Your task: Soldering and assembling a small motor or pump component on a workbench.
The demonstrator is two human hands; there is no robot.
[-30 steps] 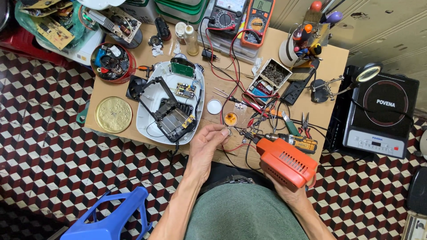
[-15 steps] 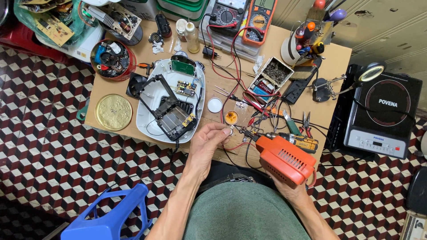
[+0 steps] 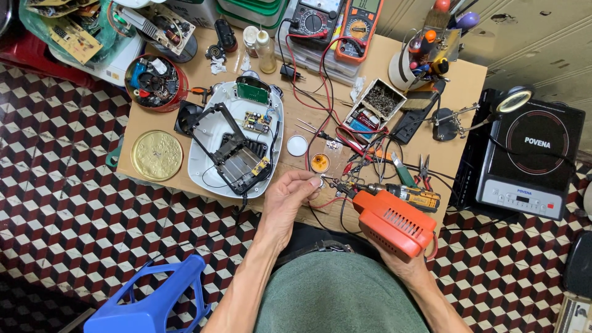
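My right hand (image 3: 404,266) grips an orange pistol-shaped soldering gun (image 3: 394,222) from below, its metal tip (image 3: 336,183) pointing left over the wooden table's (image 3: 475,80) front edge. My left hand (image 3: 293,194) sits just left of that tip, fingers pinched on a small light part (image 3: 317,182) with thin wires running off it. A small round tin of amber flux (image 3: 319,163) stands just behind the fingers. Left of my hand lies an opened white appliance shell (image 3: 206,154) with a black frame and small circuit boards inside.
Two multimeters (image 3: 336,21) with red and black leads lie at the back. A box of screws (image 3: 376,105), pliers (image 3: 422,169), a gold round lid (image 3: 156,155), a red bowl of parts (image 3: 151,82), a helping-hand magnifier (image 3: 493,111), an induction cooker (image 3: 533,160) and a blue stool (image 3: 151,302) surround the work.
My left hand has shifted slightly right toward the soldering gun's tip. The view has tilted a little; the soldering gun stays in about the same spot.
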